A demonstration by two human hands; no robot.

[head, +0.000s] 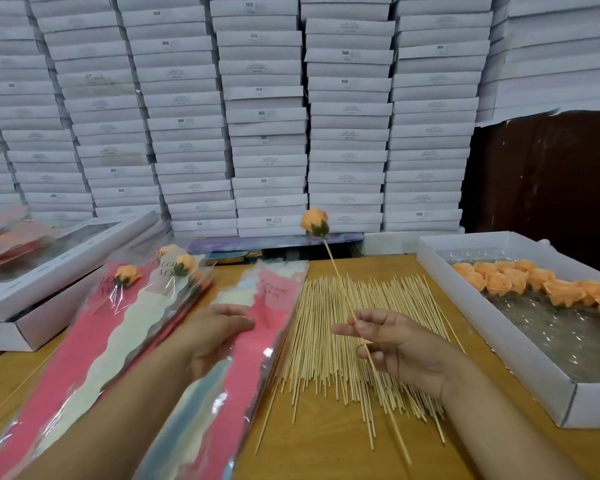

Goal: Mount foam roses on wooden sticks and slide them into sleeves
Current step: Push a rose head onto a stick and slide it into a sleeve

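rose [314, 221] stick pinched by right hand [395, 344]; left hand [215, 332] presses sleeves [257, 341].

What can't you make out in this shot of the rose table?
Head view, the only one:
- Print on the stacked white boxes: too small to read.
- Sleeves under the left hand: covered and motion-blurred.
- Left-edge packets: blurred and cut off.
- Tray of roses: right end cut off.
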